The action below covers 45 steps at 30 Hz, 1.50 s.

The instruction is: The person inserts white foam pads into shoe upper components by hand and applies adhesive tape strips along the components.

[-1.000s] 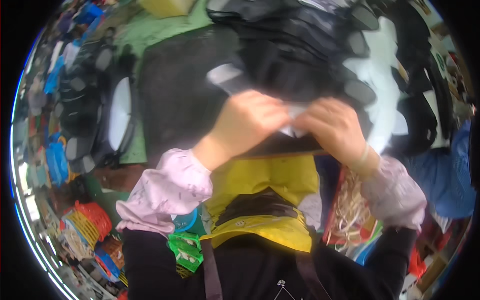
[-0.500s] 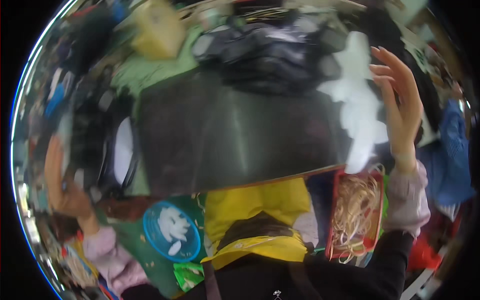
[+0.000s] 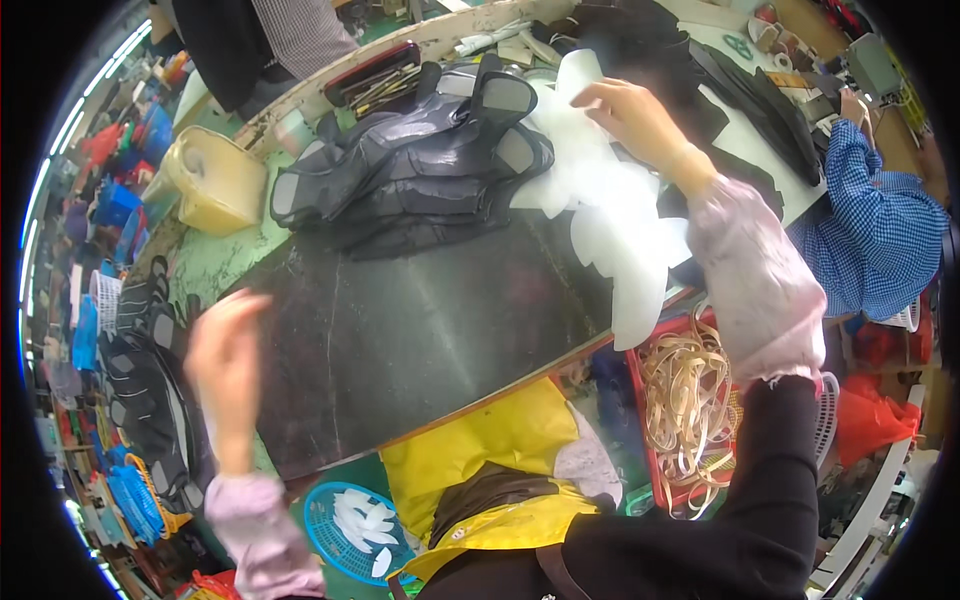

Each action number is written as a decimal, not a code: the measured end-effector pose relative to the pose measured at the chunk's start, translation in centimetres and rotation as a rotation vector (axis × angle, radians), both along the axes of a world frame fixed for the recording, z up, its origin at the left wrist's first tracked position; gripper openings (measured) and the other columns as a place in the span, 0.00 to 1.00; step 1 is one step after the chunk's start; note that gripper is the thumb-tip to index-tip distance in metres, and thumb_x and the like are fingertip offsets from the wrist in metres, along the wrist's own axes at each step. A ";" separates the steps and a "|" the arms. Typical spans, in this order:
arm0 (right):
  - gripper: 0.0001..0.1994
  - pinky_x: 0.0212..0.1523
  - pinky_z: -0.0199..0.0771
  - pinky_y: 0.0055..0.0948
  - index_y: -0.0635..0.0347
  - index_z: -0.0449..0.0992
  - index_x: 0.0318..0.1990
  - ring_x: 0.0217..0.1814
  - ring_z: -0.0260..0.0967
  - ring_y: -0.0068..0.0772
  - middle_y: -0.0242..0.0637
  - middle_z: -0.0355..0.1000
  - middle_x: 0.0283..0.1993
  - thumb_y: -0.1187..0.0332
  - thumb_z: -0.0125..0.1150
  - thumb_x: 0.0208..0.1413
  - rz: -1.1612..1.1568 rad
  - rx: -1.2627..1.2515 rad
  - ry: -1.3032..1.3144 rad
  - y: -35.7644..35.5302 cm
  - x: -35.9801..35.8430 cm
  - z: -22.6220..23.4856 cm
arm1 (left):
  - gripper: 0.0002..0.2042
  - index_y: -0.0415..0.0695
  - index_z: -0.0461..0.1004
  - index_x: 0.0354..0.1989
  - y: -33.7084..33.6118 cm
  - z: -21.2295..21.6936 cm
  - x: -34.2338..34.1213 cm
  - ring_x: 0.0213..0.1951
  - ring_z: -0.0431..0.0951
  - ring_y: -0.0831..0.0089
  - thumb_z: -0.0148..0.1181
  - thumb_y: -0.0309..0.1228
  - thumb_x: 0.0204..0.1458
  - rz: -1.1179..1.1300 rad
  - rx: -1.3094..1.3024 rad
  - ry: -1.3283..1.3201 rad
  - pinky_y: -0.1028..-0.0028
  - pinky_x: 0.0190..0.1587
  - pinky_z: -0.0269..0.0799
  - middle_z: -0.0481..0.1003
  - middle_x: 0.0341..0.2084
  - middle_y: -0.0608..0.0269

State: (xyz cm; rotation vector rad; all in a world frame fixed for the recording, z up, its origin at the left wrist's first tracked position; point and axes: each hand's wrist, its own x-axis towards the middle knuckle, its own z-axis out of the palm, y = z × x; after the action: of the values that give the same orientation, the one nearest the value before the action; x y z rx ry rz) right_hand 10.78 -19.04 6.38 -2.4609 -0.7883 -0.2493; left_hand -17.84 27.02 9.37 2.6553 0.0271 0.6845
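Observation:
My right hand (image 3: 635,125) is over the far end of a pile of white, curved flat pieces (image 3: 625,255). Its fingers are bent but hold nothing that I can see; contact with the top piece is unclear. Above the left side of the dark worktop board (image 3: 430,320) is my left hand (image 3: 228,350), smeared by motion, with no held thing visible. A stack of black, glossy cut pieces (image 3: 420,170) with grey rounded ends lies at the board's far edge. More black pieces (image 3: 145,390) with pale patches are grouped left of my left hand.
A yellowish plastic container (image 3: 220,180) stands at the far left. Below the table edge are a blue basket (image 3: 312,520) of white scraps and a red crate (image 3: 648,445) of tan strips. A co-worker in blue checks (image 3: 880,240) is at right; another person (image 3: 220,50) stands beyond the table.
The view has turned, so the table now appears tilted. My right hand has come in over the far end of the white pieces. My left hand has moved inward from the far left, over the board.

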 end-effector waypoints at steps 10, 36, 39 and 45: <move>0.15 0.54 0.73 0.36 0.53 0.82 0.39 0.57 0.72 0.40 0.35 0.76 0.47 0.59 0.74 0.43 -0.018 -0.472 -0.003 2.7 8.0 1.6 | 0.24 0.41 0.72 0.54 -26.2 -9.1 16.6 0.58 0.70 0.55 0.66 0.26 0.45 -0.546 0.162 0.011 0.61 0.59 0.68 0.71 0.56 0.52; 0.04 0.39 0.75 0.33 0.54 0.75 0.31 0.41 0.75 0.36 0.31 0.76 0.34 0.69 0.65 0.51 -0.032 -0.018 -0.353 0.0 -1.5 -1.1 | 0.24 0.46 0.71 0.57 -26.5 -5.6 22.0 0.54 0.73 0.62 0.56 0.21 0.48 -0.454 0.126 -0.378 0.64 0.55 0.66 0.73 0.56 0.61; 0.03 0.40 0.76 0.34 0.54 0.75 0.31 0.42 0.75 0.35 0.30 0.76 0.36 0.70 0.65 0.51 -0.008 -0.007 -0.375 0.4 -1.3 -1.1 | 0.27 0.47 0.71 0.62 -26.0 -6.2 25.1 0.58 0.71 0.66 0.55 0.24 0.49 -0.368 0.426 -0.199 0.63 0.59 0.62 0.73 0.60 0.67; 0.03 0.36 0.78 0.31 0.55 0.75 0.31 0.42 0.74 0.34 0.28 0.75 0.35 0.73 0.62 0.48 0.193 -0.086 -0.429 -1.8 -6.6 -0.7 | 0.23 0.46 0.70 0.63 -27.1 -10.4 28.1 0.65 0.68 0.62 0.51 0.31 0.57 -0.385 0.464 -0.037 0.58 0.67 0.58 0.70 0.64 0.61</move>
State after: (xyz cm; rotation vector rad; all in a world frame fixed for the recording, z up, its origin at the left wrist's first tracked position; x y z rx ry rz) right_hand 4.23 -20.84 5.64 -2.4177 -1.2292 -0.6981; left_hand 10.29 -0.10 -1.03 2.9446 -0.7145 0.6690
